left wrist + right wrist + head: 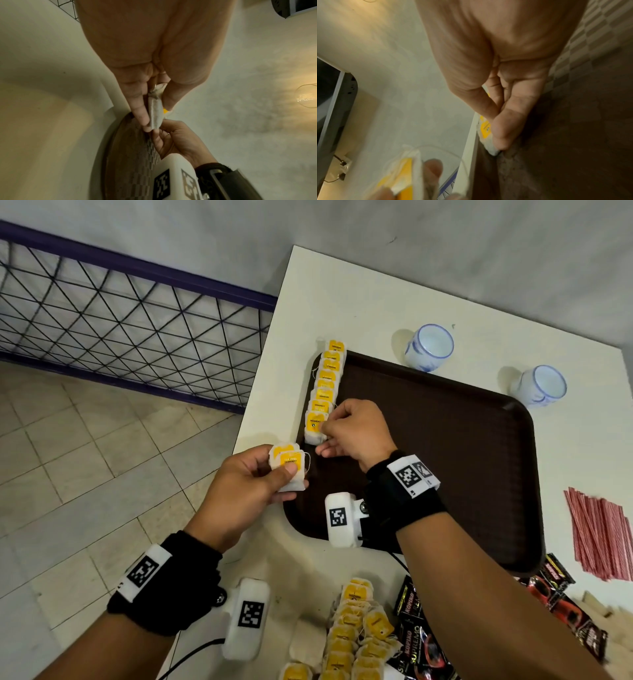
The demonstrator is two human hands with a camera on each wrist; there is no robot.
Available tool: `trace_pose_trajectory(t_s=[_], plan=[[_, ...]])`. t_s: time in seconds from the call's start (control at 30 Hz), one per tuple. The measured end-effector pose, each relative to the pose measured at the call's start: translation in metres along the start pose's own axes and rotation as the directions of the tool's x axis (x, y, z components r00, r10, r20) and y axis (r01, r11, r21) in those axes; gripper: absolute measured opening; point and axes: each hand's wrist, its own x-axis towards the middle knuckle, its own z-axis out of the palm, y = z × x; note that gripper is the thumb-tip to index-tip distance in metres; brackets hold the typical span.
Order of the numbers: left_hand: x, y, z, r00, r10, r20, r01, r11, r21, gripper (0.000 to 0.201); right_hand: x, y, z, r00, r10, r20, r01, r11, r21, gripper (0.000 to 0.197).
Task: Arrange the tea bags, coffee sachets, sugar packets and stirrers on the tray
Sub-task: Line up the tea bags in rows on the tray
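Row on tray: a line of tea bags [324,386] overlaps like shingles along the tray [445,440] edge, likely so each yellow tag stays readable.
Right hand [356,433]: fingers curled, thumb and fingertips pinching the nearest tea bag [315,428] of the row, apparently seating it at the row's end.
Left hand [246,477]: thumb pressed on a small stack of spare tea bags [288,465], held just beside the right hand's fingertips, probably so the next bag is ready.
Other stock: loose tea bags [352,631], coffee sachets [416,642] and stirrers [603,535] lie behind and beside the right wrist, off the tray.
Head view only: the whole row and the supplies.
Right wrist view only: the fingertip pressing the bag down against the tray floor.
Left wrist view only: the stack edge-on, squeezed between thumb and fingers.
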Motion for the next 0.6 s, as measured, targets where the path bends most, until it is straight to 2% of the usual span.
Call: trace_pose_trajectory(t_s=[0.07, 0.17, 0.23, 0.33, 0.43, 0.6], plan=[[0.001, 0.002, 0.001, 1.000, 0.006, 0.006, -0.006, 1.000, 0.001, 0.018, -0.003, 0.001, -0.002, 1.000, -0.015, -0.020, 0.015, 1.000, 0.008, 0.014], [0.002, 0.004, 0.002, 1.000, 0.012, -0.005, -0.012, 1.000, -0.010, 0.019, -0.017, 0.002, -0.010, 0.989, -0.134, -0.064, 0.132, 0.990, -0.041, 0.014], [0.004, 0.004, 0.004, 1.000, 0.018, -0.015, -0.019, 1.000, -0.005, 0.019, -0.031, 0.003, -0.016, 0.984, -0.175, -0.020, 0.176, 0.984, 0.030, 0.010], [0.007, 0.005, 0.008, 0.999, 0.032, -0.028, -0.032, 0.999, 0.008, 0.019, -0.050, 0.009, -0.021, 0.976, -0.187, 0.109, 0.169, 0.973, 0.158, 0.008], [0.007, 0.007, 0.014, 0.999, 0.041, -0.026, -0.041, 0.999, 0.006, 0.022, -0.061, 0.018, -0.021, 0.959, -0.235, 0.161, 0.210, 0.965, 0.158, 0.013], [0.005, 0.007, 0.019, 0.999, 0.032, 0.004, -0.032, 0.999, 0.000, 0.022, -0.065, 0.028, -0.021, 0.937, -0.301, 0.177, 0.275, 0.948, 0.158, 0.020]])
